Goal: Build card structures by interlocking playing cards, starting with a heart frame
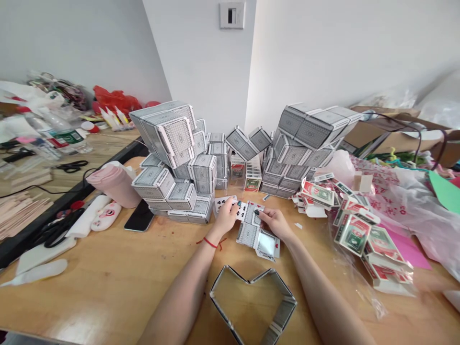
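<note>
Left hand [226,218] closed on face-up cards [241,211], right hand [276,223] pinching the adjoining back-up cards [247,234], the work mostly between both hands at the table [172,268], just beyond the heart frame [283,314].

The camera looks down from close behind the bare, dark-nailed hands [226,215]. It faces a flat white wall [201,62] beyond them.

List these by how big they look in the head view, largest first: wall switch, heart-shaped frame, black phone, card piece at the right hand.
1. Heart-shaped frame, by outline; nearness to the camera enlarges it
2. Card piece
3. Black phone and wall switch: too alike to rank
</note>
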Demonstrator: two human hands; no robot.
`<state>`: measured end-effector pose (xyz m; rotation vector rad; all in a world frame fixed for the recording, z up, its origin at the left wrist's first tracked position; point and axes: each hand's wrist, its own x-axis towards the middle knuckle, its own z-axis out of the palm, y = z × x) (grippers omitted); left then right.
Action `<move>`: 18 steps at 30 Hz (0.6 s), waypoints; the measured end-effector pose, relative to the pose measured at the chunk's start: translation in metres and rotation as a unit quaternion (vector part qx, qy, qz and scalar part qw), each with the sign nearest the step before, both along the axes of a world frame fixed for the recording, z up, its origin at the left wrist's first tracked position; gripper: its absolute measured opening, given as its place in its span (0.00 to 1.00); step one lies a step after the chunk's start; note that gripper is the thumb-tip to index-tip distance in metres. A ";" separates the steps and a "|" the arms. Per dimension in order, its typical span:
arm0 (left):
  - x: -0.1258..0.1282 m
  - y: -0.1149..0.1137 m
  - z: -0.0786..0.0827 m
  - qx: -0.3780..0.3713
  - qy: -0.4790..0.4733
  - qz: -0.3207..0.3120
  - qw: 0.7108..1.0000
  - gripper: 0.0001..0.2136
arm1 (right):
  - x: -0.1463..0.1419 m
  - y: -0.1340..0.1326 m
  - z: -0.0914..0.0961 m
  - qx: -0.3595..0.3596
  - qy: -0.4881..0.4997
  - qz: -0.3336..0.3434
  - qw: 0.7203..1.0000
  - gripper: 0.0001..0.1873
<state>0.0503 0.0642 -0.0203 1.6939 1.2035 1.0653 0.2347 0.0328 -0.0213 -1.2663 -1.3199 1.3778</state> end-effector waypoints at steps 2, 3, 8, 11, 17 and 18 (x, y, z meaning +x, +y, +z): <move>0.002 -0.001 0.000 0.006 0.006 0.000 1.000 0.06 | -0.001 0.000 0.001 -0.003 -0.002 -0.003 1.000 0.22; 0.004 -0.002 0.001 0.007 0.007 0.000 1.000 0.06 | -0.001 -0.001 0.001 -0.004 -0.002 -0.006 1.000 0.22; 0.010 -0.005 0.004 -0.013 -0.002 -0.025 1.000 0.06 | -0.003 -0.001 0.001 -0.009 -0.002 -0.004 1.000 0.23; 0.011 -0.005 0.004 -0.020 -0.003 -0.034 0.999 0.06 | -0.003 -0.001 0.000 -0.007 -0.003 -0.006 1.000 0.23; 0.012 -0.006 0.001 -0.015 0.033 -0.035 0.999 0.07 | -0.003 -0.001 -0.002 -0.014 0.003 -0.011 1.000 0.22; 0.012 -0.006 0.001 -0.017 0.041 -0.036 0.998 0.07 | -0.004 -0.002 -0.002 -0.016 0.005 -0.010 1.000 0.22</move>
